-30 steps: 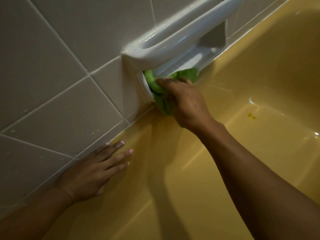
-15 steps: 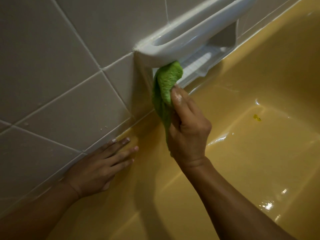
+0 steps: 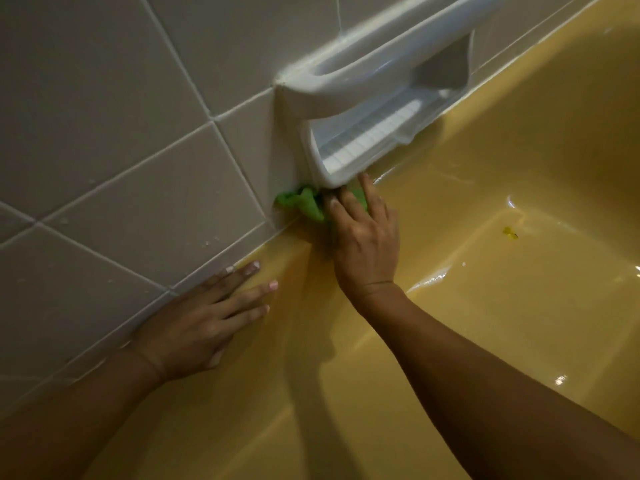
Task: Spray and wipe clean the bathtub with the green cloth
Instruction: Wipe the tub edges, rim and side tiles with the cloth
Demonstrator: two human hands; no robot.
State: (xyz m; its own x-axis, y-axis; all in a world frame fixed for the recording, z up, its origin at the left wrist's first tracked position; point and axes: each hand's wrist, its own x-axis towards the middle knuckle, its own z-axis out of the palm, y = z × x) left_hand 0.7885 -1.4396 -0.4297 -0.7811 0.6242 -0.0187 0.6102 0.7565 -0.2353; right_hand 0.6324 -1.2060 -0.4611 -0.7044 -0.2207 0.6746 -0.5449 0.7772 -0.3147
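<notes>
Down from the grab bar [image 3: 398, 64] has come the right hand [image 3: 365, 240], and with it the green cloth [image 3: 304, 204], which half a second ago stood upright against the bar's end. The cloth is now bunched under the lower left corner of the soap dish [image 3: 367, 140], where the tiled wall [image 3: 121, 161] meets the bathtub [image 3: 519, 323] rim. The right hand holds it there with fingers bent over it, one finger stretched up to touch the dish's bottom edge. How the thumb lies I cannot tell.

The left hand [image 3: 197, 327] has stayed flat on the rim beside the wall, its fingers straight and slightly spread.

Inside the soap dish a ridged shelf shows. On the tub floor lies a small dark-yellow speck [image 3: 509, 233], among wet glints.
</notes>
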